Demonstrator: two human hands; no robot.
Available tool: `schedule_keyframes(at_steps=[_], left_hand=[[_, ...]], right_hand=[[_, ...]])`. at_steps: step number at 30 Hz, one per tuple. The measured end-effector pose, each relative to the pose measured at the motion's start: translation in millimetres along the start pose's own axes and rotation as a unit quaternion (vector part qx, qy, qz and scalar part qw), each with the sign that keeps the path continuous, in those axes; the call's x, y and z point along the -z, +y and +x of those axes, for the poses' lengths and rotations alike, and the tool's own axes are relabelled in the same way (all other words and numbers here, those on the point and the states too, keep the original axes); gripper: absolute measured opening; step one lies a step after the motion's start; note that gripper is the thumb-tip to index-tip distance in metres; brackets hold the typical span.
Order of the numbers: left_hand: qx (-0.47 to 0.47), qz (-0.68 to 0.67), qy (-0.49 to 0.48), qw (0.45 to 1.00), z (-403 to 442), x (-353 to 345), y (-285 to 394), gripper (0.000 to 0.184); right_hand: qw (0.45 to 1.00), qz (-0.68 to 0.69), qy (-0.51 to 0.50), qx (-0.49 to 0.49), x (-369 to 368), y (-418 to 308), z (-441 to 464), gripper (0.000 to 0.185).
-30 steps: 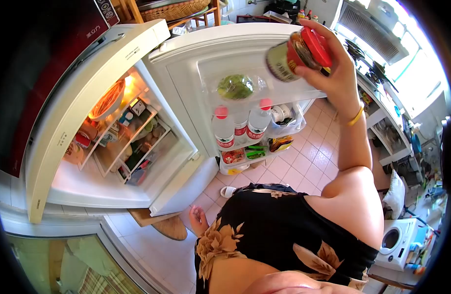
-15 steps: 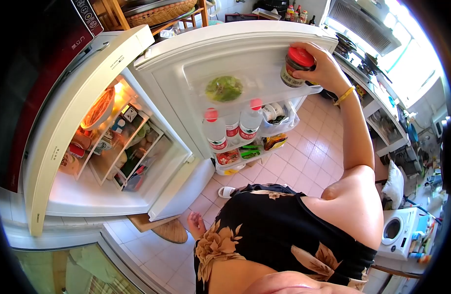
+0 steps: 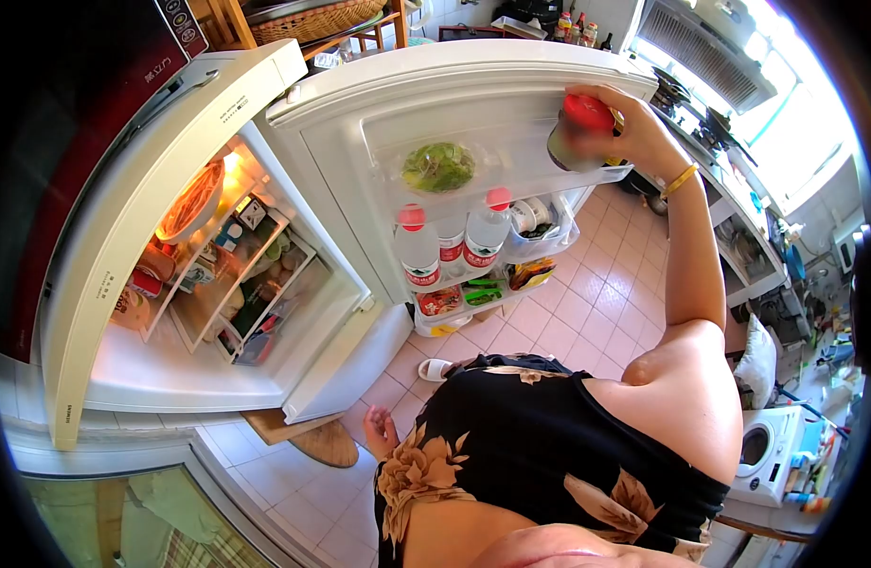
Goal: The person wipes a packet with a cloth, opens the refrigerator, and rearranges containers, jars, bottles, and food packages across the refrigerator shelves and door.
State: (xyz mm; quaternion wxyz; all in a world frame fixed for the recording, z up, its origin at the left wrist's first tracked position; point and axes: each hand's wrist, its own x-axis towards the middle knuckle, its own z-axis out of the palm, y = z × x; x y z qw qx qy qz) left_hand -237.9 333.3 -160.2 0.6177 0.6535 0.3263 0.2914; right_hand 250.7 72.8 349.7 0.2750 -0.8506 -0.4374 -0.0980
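My right hand grips a jar with a red lid, fingers around the lid and upper side. The jar is blurred and dark below the lid. It is at the right end of the upper shelf of the open refrigerator door; I cannot tell whether its base touches the shelf. A clear bag of green vegetables lies at the left part of that shelf. Low beside my body, my left hand holds nothing visible, its fingers loosely bent and apart.
Below, the door racks hold red-capped water bottles, white containers and packets. At left, the lit refrigerator interior holds a bowl of orange-red food and several packed shelves. A wooden board is near the floor. A stove counter stands at right.
My right hand and the jar have shifted slightly right and down, and the jar has become blurred. My left hand stays beside my body. The whole view has shifted slightly.
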Motion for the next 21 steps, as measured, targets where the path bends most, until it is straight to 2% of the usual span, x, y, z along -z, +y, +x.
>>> schedule_keyframes(at_steps=[6,8,9,11,13,15,16,18,20,21], left_hand=[[0.006,0.015,0.011,1.000,7.5,-4.2,18.2,0.042],[0.012,0.021,0.012,1.000,8.3,-8.3,27.5,0.041],[0.018,0.027,0.017,0.999,8.5,-12.1,28.9,0.041],[0.027,0.041,0.021,0.999,8.3,-15.5,27.7,0.040],[0.037,0.060,0.027,0.997,4.3,-18.8,32.0,0.040],[-0.011,0.043,0.053,0.998,3.2,-25.8,46.9,0.045],[-0.013,0.046,0.062,0.997,2.2,-30.2,57.1,0.045],[-0.022,0.090,0.111,0.990,-4.8,-40.9,84.2,0.046],[-0.025,0.098,0.129,0.986,-8.2,-54.6,111.6,0.048],[-0.027,0.104,0.139,0.984,-10.8,-62.3,125.2,0.050]], right_hand=[[1.000,0.017,0.008,0.023,-8.5,9.5,1.8,0.058],[0.998,-0.014,0.043,0.041,-4.8,4.8,0.9,0.047],[0.984,-0.057,0.139,0.094,-0.9,7.6,0.9,0.034],[0.939,-0.032,0.343,0.021,12.2,25.2,-0.7,0.027],[0.884,0.050,0.464,0.027,33.1,67.4,-0.9,0.030],[0.864,0.134,0.484,-0.007,43.7,113.0,3.0,0.044],[0.856,0.189,0.476,-0.068,44.4,138.7,5.2,0.049],[0.862,0.294,0.396,-0.122,35.5,198.6,12.7,0.059],[0.841,0.418,0.299,-0.171,19.7,243.1,25.6,0.072],[0.841,0.426,0.288,-0.166,16.1,254.8,36.5,0.072]])
